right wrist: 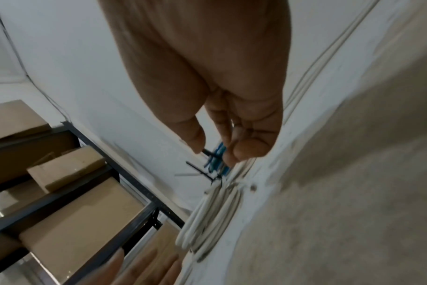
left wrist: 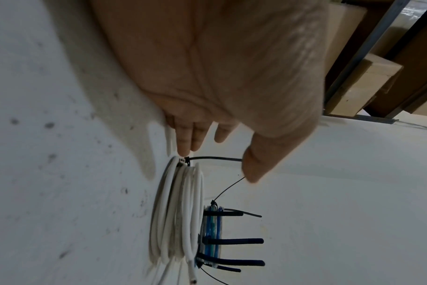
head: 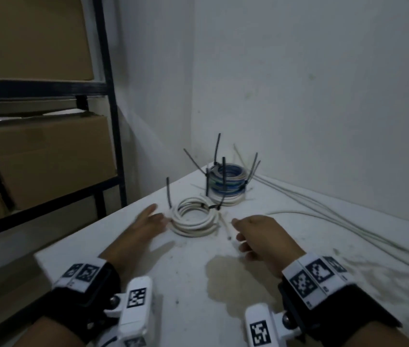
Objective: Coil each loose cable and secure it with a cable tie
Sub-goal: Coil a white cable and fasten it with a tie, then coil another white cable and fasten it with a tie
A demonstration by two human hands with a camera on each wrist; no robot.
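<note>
1. A white table (head: 190, 284) fills the lower part of the head view. It is pushed into the corner of a room with plain white walls (head: 311, 83). The tabletop is speckled with dark specks and carries a brownish stain (head: 233, 284) between the two wrists.

2. To the left of the table stands a dark metal shelving rack (head: 109, 96) holding brown cardboard boxes (head: 48, 156).

3. A white cable coil (head: 193, 219) lies flat near the middle of the table, bound by a black cable tie (head: 168, 194) whose tail stands upright.

4. Just behind it, close to the corner, sits a stack of tied coils (head: 226, 186), blue and white, with several black tie tails sticking up.

5. Loose white cables (head: 336, 219) run along the right wall across the table.

6. The left hand (head: 145, 221) rests beside the coil's left edge, fingers straight and fingertips touching it.

7. The right hand (head: 261, 236) is just right of the coil, fingers loosely curled near a free cable end (head: 226, 229); whether it grips anything cannot be told.
</note>
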